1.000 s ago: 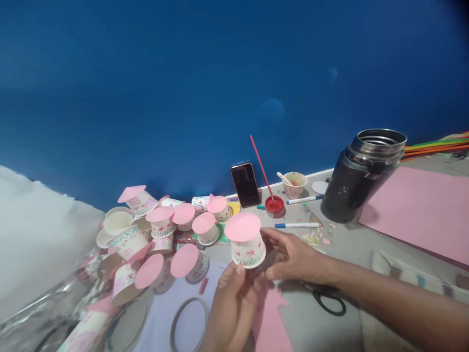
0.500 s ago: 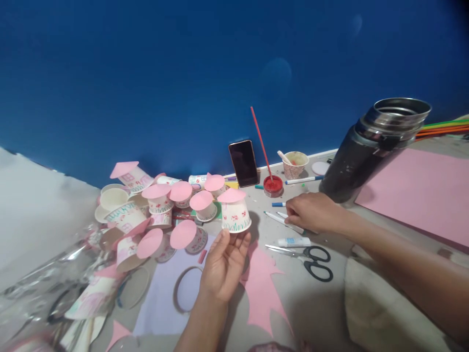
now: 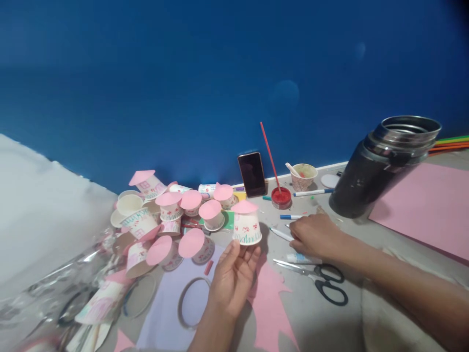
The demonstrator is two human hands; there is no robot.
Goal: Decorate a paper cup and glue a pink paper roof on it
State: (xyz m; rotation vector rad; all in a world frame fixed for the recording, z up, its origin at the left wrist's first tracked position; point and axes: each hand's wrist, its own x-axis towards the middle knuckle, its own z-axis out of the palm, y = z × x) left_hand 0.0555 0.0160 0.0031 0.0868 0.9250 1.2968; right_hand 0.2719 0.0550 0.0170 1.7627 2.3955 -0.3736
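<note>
My left hand (image 3: 236,278) holds a small decorated paper cup (image 3: 247,229) by its lower rim, between thumb and fingers. The cup is upside down, with a pink paper cone on top and red and green marks on its side. On the right, my right hand (image 3: 315,237) is closed low over the table among white markers (image 3: 281,234); what its fingers pinch is hidden. A glue stick (image 3: 298,258) lies just below that hand, beside black-handled scissors (image 3: 331,286). Several similar cups with pink tops (image 3: 192,243) cluster left of my left hand.
A dark flask (image 3: 366,171) stands at the right near pink paper (image 3: 425,210). Along the blue wall are a phone (image 3: 252,174), a red paint pot (image 3: 281,198) and a paper cup (image 3: 304,181). Tape rings and lilac paper (image 3: 164,303) lie front left; pink scraps (image 3: 271,303) lie centrally.
The view has shifted, so most things sit lower and further right. My right hand has moved toward me over the markers, near the glue stick. My left hand still holds the cup.
</note>
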